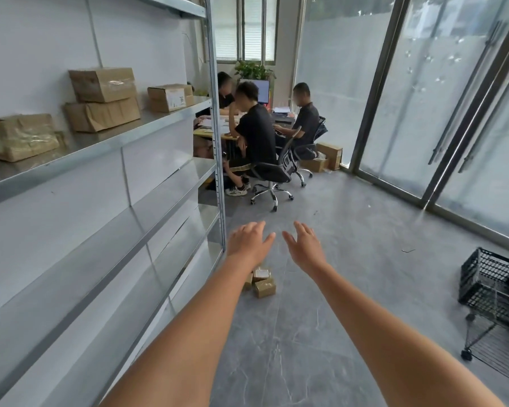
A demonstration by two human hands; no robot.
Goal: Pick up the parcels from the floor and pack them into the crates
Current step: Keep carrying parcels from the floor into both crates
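Barely started: both the left hand [249, 240] and right hand [304, 245] spread wide and empty, parcels [262, 282] on floor [350, 259] by shelf foot, crate [492, 284] apparently unfilled.

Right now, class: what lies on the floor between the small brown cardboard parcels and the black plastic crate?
Only bare grey floor between small brown cardboard parcels and black plastic crate, head view.

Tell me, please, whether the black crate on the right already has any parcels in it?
It looks empty: through the black crate's mesh walls no brown parcel shows. The small parcels lie on the floor by the shelving.
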